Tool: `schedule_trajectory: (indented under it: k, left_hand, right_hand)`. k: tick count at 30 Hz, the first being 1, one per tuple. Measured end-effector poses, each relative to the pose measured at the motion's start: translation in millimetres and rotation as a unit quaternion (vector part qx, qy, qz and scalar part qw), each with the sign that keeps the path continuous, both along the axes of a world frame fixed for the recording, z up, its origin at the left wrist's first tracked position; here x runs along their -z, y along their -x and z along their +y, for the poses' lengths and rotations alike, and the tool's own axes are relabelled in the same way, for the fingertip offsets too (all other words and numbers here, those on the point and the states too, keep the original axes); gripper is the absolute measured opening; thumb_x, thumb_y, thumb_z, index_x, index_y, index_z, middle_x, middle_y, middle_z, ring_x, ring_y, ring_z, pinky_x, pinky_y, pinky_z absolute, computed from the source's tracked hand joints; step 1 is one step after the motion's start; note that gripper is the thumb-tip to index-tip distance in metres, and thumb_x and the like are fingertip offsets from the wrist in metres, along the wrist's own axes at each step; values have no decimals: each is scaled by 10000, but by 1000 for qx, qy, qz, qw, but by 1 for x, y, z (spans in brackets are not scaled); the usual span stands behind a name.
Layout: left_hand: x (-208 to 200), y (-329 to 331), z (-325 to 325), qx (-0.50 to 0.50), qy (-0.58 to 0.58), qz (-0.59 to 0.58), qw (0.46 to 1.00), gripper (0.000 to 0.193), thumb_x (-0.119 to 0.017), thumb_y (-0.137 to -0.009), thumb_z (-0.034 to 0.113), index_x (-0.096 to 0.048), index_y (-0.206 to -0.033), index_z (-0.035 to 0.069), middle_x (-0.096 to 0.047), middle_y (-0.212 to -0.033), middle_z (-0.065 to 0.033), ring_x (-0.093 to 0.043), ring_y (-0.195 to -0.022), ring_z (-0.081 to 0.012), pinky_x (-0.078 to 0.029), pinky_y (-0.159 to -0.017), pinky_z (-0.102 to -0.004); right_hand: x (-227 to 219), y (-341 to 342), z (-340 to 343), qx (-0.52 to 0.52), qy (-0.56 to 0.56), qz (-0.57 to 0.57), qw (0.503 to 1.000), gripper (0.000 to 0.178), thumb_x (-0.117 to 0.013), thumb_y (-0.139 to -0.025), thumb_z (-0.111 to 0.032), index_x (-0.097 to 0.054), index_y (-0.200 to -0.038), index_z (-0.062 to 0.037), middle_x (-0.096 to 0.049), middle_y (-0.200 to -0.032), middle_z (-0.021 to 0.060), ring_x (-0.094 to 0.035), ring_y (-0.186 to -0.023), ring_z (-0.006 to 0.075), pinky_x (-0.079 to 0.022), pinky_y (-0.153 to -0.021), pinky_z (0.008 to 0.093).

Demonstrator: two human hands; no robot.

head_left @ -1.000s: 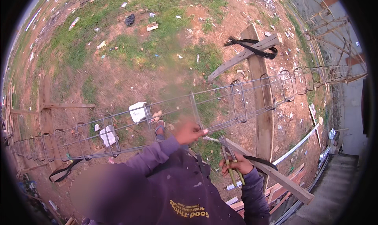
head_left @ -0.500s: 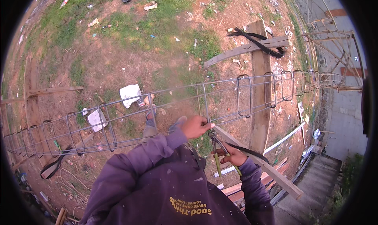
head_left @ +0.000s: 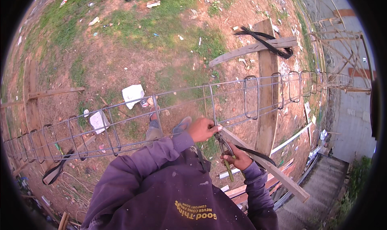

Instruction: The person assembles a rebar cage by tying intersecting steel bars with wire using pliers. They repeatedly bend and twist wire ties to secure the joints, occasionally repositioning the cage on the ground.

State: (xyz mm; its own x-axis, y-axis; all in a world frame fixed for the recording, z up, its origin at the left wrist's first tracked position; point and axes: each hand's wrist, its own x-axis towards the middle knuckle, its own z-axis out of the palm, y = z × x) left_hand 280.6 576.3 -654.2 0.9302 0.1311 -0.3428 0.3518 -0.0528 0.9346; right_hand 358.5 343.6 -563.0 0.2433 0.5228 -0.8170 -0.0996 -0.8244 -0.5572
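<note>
left hand (head_left: 202,130): fingers pinched shut on a stirrup (head_left: 211,105) at the near rail of the rebar cage (head_left: 133,121)
right hand (head_left: 238,157): fist closed around pincers (head_left: 224,149), jaws at that joint
progress: stirrups sit along the whole cage; this tie looks unfinished
materials: thin grey steel rods, rectangular loops; rough plank (head_left: 264,165) underneath

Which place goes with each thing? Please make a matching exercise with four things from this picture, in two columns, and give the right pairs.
Things:
1. left hand
2. pliers
3. white paper
4. black straps

Places:
A. on the ground behind the rebar cage
B. in the right hand
C. over the crossed planks at upper right
D. on a stirrup at the cage's near bar

Pairs: 1-D, 2-B, 3-A, 4-C
</note>
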Motion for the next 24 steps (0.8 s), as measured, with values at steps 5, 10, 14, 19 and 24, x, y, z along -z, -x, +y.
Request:
schedule_trajectory:
  k: [5,10,14,19,24]
  left_hand:
    - [1,1,0,-3,-1,4,1000,481,-632,-880,468,-688,-775,2,-581,-576,-171,-573,-523,-309,-421,-531,-433]
    - [2,2,-2,4,-4,5,1000,455,-624,-880,457,-695,-780,19,-593,-611,-197,-591,-569,-365,-438,-568,-474]
    - [5,2,-5,-19,-7,-12,1000,441,-634,-871,449,-693,-759,26,-589,-599,-191,-593,-570,-372,-445,-572,-478]
    - [9,4,-6,-29,-5,0,1000,447,-641,-865,448,-682,-735,23,-585,-591,-193,-593,-570,-377,-447,-572,-481]
    - [7,4,-7,-24,-14,6,1000,426,-646,-866,428,-678,-732,24,-586,-595,-194,-588,-567,-379,-443,-566,-482]
  right_hand:
    - [2,2,8,25,42,3,999,421,-733,-863,-160,-479,-1161,-4,-581,-737,57,-604,-607,157,-501,-586,322]
    - [2,-11,8,39,71,149,985,355,-816,-768,-117,-496,-900,-36,-539,-614,47,-598,-518,176,-486,-507,311]
    - [4,-12,5,171,-9,376,911,275,-745,-819,-119,-517,-952,-42,-560,-638,66,-593,-553,179,-491,-520,334]
    - [-6,17,12,139,52,139,979,421,-757,-801,-159,-498,-1108,-32,-601,-744,75,-610,-586,200,-525,-548,342]
    - [-29,45,12,-207,111,-477,847,603,-688,-731,-167,-438,-1268,-51,-580,-937,141,-617,-872,336,-500,-756,447]
